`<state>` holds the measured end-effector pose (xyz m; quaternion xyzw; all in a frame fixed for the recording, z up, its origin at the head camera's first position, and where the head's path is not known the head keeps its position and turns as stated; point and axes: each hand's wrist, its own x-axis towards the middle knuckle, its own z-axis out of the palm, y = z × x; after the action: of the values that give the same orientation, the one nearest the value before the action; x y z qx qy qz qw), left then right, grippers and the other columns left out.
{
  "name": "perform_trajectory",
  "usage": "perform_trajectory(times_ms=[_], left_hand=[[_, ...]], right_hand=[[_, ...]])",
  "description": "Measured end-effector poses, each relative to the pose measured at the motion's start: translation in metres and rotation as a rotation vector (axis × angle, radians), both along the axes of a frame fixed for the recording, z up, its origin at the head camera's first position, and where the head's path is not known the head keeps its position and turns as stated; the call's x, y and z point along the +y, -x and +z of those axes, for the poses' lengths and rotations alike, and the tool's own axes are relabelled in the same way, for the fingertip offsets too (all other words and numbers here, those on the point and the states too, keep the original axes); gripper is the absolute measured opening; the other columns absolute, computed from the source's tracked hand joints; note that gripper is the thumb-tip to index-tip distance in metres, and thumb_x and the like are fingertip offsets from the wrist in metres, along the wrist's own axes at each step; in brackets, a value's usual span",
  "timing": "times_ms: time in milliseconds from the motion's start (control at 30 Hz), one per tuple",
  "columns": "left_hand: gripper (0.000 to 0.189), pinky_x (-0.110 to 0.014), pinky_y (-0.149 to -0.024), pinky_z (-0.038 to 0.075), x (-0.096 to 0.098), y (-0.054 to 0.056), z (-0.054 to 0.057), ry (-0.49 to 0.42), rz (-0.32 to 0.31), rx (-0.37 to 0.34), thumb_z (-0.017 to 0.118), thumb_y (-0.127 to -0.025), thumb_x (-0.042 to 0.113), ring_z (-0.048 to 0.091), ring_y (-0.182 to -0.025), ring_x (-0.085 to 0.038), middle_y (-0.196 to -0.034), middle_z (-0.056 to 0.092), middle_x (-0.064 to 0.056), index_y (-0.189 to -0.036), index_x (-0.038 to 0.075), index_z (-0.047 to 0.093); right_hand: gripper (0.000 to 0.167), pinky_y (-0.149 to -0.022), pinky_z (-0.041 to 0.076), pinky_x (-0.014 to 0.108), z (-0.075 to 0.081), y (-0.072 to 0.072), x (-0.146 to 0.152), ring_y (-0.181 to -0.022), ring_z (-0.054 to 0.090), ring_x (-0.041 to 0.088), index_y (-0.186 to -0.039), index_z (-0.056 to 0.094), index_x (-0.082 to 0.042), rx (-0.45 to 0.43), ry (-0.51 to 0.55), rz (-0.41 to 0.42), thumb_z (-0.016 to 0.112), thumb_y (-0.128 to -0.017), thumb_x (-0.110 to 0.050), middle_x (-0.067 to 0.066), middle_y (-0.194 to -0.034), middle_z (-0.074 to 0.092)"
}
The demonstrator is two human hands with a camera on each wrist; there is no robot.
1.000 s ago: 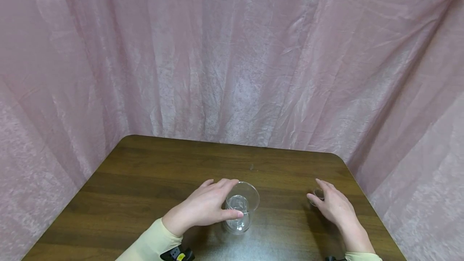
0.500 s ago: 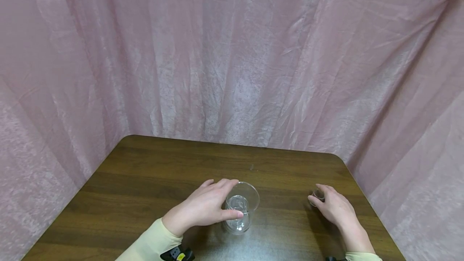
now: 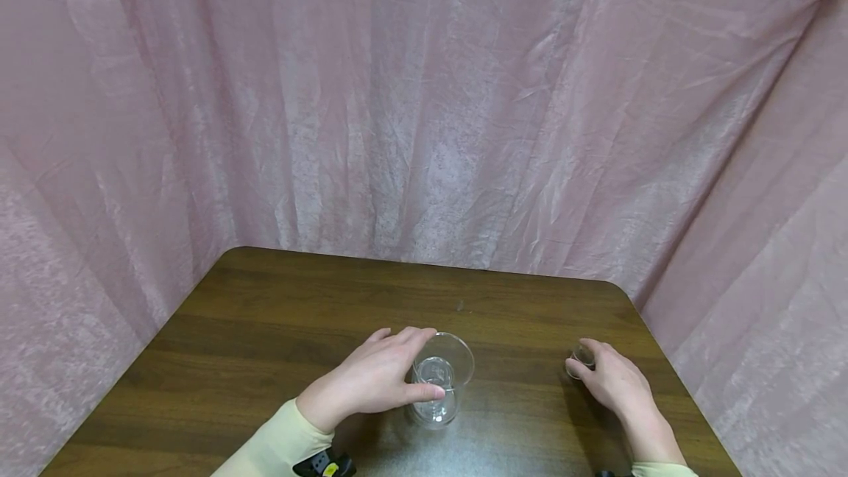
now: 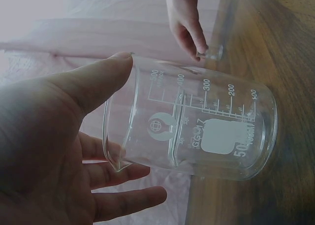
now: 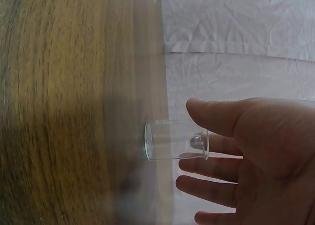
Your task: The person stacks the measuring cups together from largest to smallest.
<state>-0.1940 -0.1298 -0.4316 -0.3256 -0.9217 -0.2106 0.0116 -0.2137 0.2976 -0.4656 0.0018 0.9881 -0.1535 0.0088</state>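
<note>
In the head view my left hand (image 3: 374, 374) holds a large clear glass beaker (image 3: 457, 359) near its rim, thumb on the near side and fingers beyond. White volume marks and a label show on this beaker (image 4: 216, 136) in the left wrist view, and a smaller glass rim (image 4: 175, 136) appears inside it. Farther right, my right hand (image 3: 616, 377) has its thumb and forefinger at the rim of a small clear beaker (image 3: 581, 353). In the right wrist view the forefinger shows through this small beaker (image 5: 172, 141), while the other fingers stay spread.
The brown wooden table (image 3: 298, 300) has rounded far corners. Pink curtains (image 3: 424, 131) hang behind it and along both sides. A small pale mark (image 3: 460, 307) lies on the tabletop beyond the large beaker.
My right hand's thumb and forefinger have drawn closer around the small beaker, the fingertips moving slightly toward me. My left hand and the large beaker have stayed in place.
</note>
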Motion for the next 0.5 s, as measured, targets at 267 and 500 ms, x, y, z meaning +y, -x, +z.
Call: perform_trajectory(times_ms=[267,500], left_hand=[[0.09,-0.064,-0.122,0.039,0.0002,0.0,-0.0009,0.002,0.004,-0.002,0.077,-0.096,0.068,0.062,-0.139,-0.021,-0.151,0.064,-0.004,-0.16,0.01,0.052],[0.091,-0.064,-0.122,0.039,0.0007,0.0002,-0.0014,0.004,0.002,0.0,0.076,-0.096,0.068,0.061,-0.139,-0.021,-0.151,0.064,-0.005,-0.161,0.009,0.052]], right_hand=[[0.069,-0.099,0.051,0.071,-0.0012,-0.0015,0.0021,-0.127,0.061,0.06,-0.15,0.056,0.007,0.001,0.0,-0.006,0.068,-0.108,-0.046,0.035,-0.144,0.061],[0.063,-0.098,0.052,0.07,-0.0016,-0.0016,0.0019,-0.126,0.063,0.057,-0.147,0.059,0.005,0.014,0.011,-0.023,0.069,-0.108,-0.044,0.03,-0.142,0.065]])
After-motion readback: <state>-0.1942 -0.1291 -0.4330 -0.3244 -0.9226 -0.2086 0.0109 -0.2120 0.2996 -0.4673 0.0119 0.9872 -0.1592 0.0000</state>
